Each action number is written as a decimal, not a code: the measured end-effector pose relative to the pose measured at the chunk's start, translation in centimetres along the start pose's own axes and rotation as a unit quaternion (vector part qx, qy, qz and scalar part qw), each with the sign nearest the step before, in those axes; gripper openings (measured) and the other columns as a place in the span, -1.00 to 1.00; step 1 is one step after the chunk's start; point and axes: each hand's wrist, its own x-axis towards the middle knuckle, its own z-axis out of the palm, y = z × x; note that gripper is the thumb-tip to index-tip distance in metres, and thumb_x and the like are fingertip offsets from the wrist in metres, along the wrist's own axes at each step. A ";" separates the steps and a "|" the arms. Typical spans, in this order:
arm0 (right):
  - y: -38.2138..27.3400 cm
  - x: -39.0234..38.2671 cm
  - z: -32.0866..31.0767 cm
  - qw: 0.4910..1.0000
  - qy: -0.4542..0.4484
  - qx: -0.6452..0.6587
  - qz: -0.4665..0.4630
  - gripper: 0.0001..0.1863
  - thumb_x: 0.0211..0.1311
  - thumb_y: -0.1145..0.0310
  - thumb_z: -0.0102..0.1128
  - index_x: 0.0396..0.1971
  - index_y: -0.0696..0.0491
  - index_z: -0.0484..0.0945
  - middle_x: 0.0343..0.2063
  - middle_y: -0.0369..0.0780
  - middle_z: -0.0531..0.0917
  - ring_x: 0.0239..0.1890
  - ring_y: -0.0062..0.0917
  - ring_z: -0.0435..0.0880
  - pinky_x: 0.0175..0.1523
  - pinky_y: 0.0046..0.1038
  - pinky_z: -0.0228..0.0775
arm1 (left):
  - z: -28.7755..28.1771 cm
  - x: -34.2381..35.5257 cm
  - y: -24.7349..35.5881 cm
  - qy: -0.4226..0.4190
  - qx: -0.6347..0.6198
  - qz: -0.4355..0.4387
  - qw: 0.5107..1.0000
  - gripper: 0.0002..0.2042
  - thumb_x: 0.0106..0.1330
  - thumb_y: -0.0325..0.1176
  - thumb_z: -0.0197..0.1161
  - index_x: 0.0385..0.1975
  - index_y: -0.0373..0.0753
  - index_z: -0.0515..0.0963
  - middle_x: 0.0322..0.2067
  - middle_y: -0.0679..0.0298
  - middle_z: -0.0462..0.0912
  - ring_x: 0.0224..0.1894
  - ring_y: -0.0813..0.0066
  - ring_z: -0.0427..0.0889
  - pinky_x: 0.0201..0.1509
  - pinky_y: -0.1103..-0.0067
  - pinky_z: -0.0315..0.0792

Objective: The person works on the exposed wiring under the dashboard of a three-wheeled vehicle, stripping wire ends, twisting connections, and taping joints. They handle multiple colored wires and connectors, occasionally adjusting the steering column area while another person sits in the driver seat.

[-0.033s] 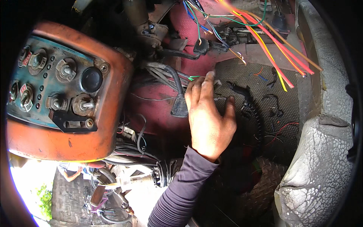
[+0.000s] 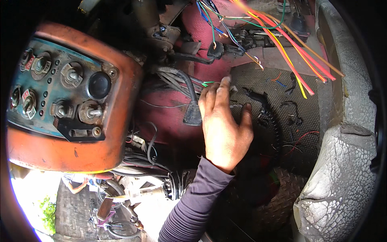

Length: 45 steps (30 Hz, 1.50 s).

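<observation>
My left hand (image 2: pixel 226 131), in a dark sleeve, reaches forward over the floor with its back turned up. The fingers are bent, and the thumb stands apart to the right. No held thing shows between them; the undersides of the fingers are hidden. Just left of the fingers runs a grey cable bundle (image 2: pixel 171 76) with green wire ends (image 2: pixel 207 84), beside a black flat pad (image 2: pixel 192 115). A small pale piece (image 2: pixel 233 88) shows by the index finger. Right of the thumb, a black corrugated wire sleeve (image 2: pixel 276 125) lies on the textured mat (image 2: pixel 308 109). My right hand is out of view.
An orange control box (image 2: pixel 121 92) with toggle switches fills the left. Red, yellow and brown wires (image 2: pixel 290 56) hang at the upper right, before a cracked grey seat (image 2: pixel 338 173). A pedal (image 2: pixel 215 50) stands ahead. Outside at lower left are a person's arm (image 2: pixel 76 187) and a bicycle (image 2: pixel 119 230).
</observation>
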 end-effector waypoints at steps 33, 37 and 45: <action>1.6 0.1 1.1 0.997 0.037 0.064 -0.035 -0.65 0.35 0.38 0.23 -0.03 0.36 0.62 -0.28 0.03 0.75 -0.38 -0.19 0.82 -0.41 -0.12 0.79 | -4.1 7.4 -5.9 0.086 -0.911 -0.121 0.385 -0.78 0.54 -0.52 0.14 0.10 -0.30 0.59 0.04 0.15 0.76 0.04 0.40 0.69 0.18 0.39 0.54; 1.6 -0.6 1.1 0.989 0.038 0.113 -0.086 -0.64 0.33 0.35 0.26 -0.09 0.37 0.66 -0.20 0.05 0.77 -0.33 -0.21 0.84 -0.39 -0.14 0.81 | -2.9 7.9 -6.9 0.118 -0.923 -0.088 0.356 -0.84 0.52 -0.56 0.14 0.01 -0.40 0.57 -0.03 0.09 0.75 0.03 0.30 0.68 0.20 0.36 0.53; 2.2 -1.8 0.4 0.988 0.071 0.096 -0.100 -0.62 0.36 0.30 0.27 -0.13 0.39 0.67 -0.25 0.03 0.78 -0.38 -0.21 0.84 -0.38 -0.18 0.81 | -3.0 7.7 -8.4 0.120 -0.907 -0.102 0.390 -0.75 0.40 -0.64 0.11 0.02 -0.31 0.59 -0.08 0.17 0.69 0.02 0.36 0.63 0.16 0.37 0.49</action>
